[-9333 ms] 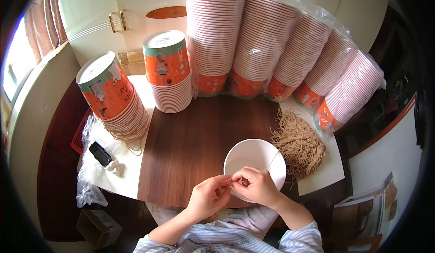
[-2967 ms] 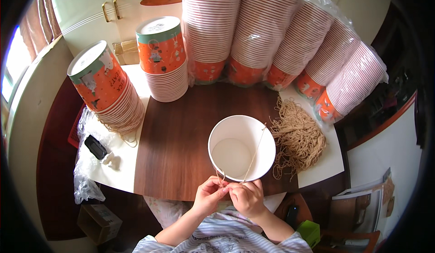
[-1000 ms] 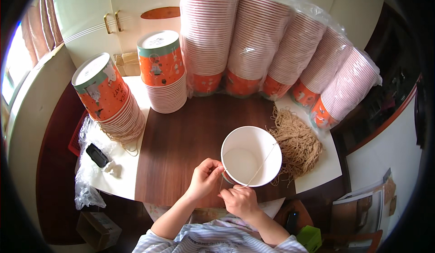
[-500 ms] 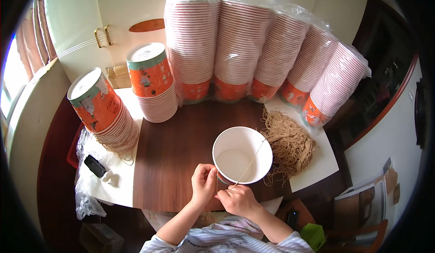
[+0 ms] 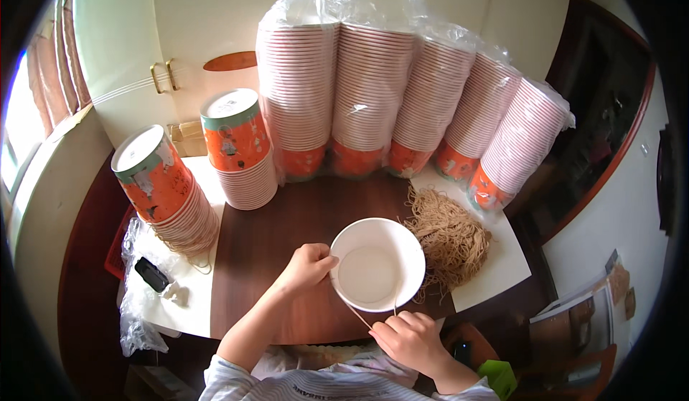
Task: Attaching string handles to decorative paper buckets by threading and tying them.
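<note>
A white-lined paper bucket (image 5: 379,293) stands upright on the brown tabletop, its open mouth facing me. At its left rim my left hand (image 5: 310,264) is closed, the thumb on the edge; whether a bit of string is also pinched there I cannot tell. My right hand (image 5: 415,340) is closed on a thin tan string (image 5: 359,318), just in front of the bucket. One strand of it slants along the near side of the rim and another rises over the near edge. A heap of tan strings (image 5: 448,239) lies right beside the bucket.
Tall plastic-wrapped stacks of buckets (image 5: 366,92) line the back. Two shorter upside-down stacks stand at left: a nearer one (image 5: 161,185) with strings round it and a farther one (image 5: 237,150). A black box-like object (image 5: 151,274) and clear plastic (image 5: 140,329) lie at the left edge.
My left hand has moved up and left to the bucket's rim. My right hand has shifted right and down, and the string no longer crosses the bucket's mouth. The view has tilted slightly.
</note>
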### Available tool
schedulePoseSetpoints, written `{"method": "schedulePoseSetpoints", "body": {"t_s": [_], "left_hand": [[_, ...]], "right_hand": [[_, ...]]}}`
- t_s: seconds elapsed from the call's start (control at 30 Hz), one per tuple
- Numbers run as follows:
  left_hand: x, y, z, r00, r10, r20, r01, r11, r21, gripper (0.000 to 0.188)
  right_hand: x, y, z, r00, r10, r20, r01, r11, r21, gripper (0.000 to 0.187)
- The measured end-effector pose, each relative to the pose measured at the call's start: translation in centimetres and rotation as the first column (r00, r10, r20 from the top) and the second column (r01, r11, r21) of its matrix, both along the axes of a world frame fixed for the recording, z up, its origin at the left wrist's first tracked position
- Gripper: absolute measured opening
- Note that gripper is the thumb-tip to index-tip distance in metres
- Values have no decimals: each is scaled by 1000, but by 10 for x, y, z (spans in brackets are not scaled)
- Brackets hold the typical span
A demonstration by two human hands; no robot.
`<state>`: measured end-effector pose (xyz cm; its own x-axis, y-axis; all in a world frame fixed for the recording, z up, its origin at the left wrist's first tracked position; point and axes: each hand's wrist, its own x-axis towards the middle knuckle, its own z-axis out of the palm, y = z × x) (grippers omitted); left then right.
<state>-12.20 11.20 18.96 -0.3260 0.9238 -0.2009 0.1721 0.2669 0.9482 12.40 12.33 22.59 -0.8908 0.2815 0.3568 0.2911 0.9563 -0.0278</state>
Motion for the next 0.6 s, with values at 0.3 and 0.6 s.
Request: {"method": "schedulePoseSetpoints", "body": {"t_s": [0.3, 0.6], "left_hand": [[-51, -76, 65, 948, 314, 53, -286, 764, 578, 6], [-223, -148, 120, 660, 745, -94, -286, 365, 886, 20]], "right_hand": [[-55, -15, 34, 961, 199, -192, -135, 943, 305, 16], [-226, -24, 83, 667, 641, -380, -451, 753, 478, 28]]}}
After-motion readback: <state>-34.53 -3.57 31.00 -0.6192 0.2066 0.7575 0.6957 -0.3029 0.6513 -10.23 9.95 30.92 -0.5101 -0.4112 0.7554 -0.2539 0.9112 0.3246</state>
